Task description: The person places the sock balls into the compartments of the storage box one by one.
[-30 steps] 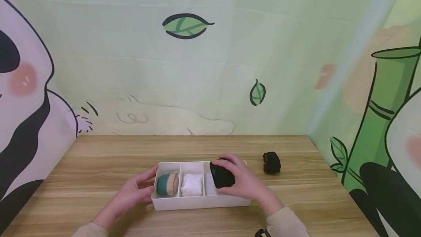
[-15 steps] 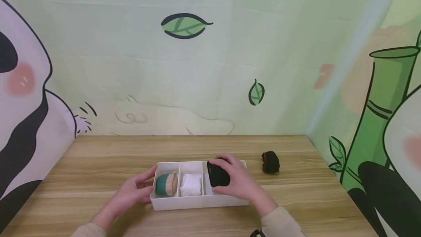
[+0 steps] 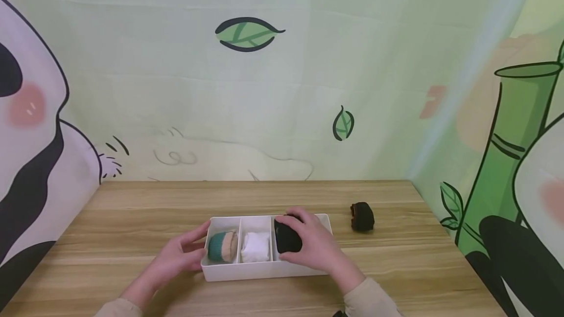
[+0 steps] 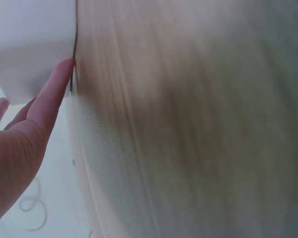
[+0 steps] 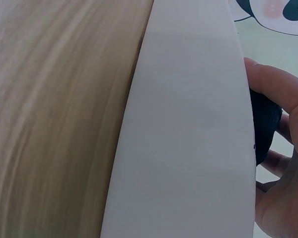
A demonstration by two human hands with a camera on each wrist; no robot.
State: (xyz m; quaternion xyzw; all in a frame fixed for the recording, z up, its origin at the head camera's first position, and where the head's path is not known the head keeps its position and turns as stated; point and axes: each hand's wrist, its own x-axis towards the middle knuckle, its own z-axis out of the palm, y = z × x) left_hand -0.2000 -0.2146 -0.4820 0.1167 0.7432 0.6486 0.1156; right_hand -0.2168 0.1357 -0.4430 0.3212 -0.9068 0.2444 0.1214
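A white box (image 3: 264, 272) with three compartments stands on the wooden table. A rolled teal-and-beige sock (image 3: 222, 247) lies in its left compartment and a rolled white sock (image 3: 256, 247) in the middle one. Over the right compartment my right hand (image 3: 315, 243) grips a black rolled sock (image 3: 288, 237), fingers on its far side and thumb on its near side. The right wrist view shows this sock partly hidden behind the box wall. My left hand (image 3: 182, 251) touches the box's left end with fairly straight fingers; one fingertip (image 4: 65, 67) meets its lower edge in the left wrist view.
Another dark rolled sock (image 3: 363, 217), with some brown at its left side, lies on the table (image 3: 396, 258) to the right beyond the box. Behind the table hangs a green backdrop (image 3: 176, 87) printed with pandas, leaves and bamboo.
My right hand has shifted slightly left and lowered the black sock toward the divider of the right compartment. The left hand stays at the box's end.
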